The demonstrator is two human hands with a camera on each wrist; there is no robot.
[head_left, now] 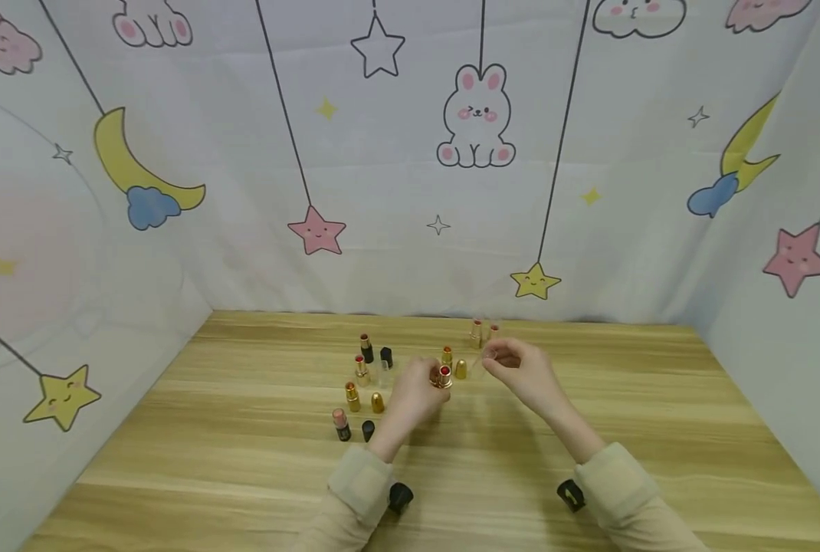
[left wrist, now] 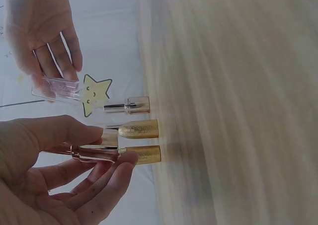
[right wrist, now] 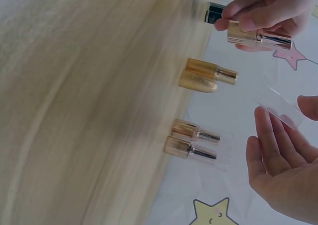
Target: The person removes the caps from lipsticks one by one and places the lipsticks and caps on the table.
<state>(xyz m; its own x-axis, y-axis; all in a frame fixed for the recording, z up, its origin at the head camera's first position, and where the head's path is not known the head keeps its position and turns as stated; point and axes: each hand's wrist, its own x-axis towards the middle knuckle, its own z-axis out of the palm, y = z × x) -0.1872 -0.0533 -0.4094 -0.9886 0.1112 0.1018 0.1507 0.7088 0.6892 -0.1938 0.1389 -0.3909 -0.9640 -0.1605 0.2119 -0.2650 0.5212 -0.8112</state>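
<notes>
My left hand (head_left: 415,392) grips a rose-gold lipstick (head_left: 444,377) by its base, the red bullet facing up and uncapped. In the left wrist view the thumb and fingers pinch that lipstick's shiny base (left wrist: 102,146) above the table. To the right, my right hand (head_left: 526,376) pinches a clear cap (right wrist: 280,107) between thumb and fingers, apart from the lipstick. Close to the left hand stand a gold lipstick (head_left: 447,356) and its rounded gold cap (head_left: 461,369). Behind the right hand are two rose-gold lipsticks with clear caps, one of them a red-tipped lipstick (head_left: 476,334).
Left of the hands stand uncapped lipsticks: a black one (head_left: 366,349), a rose-gold one (head_left: 362,372), a gold one (head_left: 352,397) and a pink-tipped one (head_left: 342,425). Beside them are caps, including a black cap (head_left: 386,356) and a gold cap (head_left: 378,402). A printed curtain (head_left: 396,176) hangs behind the wooden table (head_left: 210,460).
</notes>
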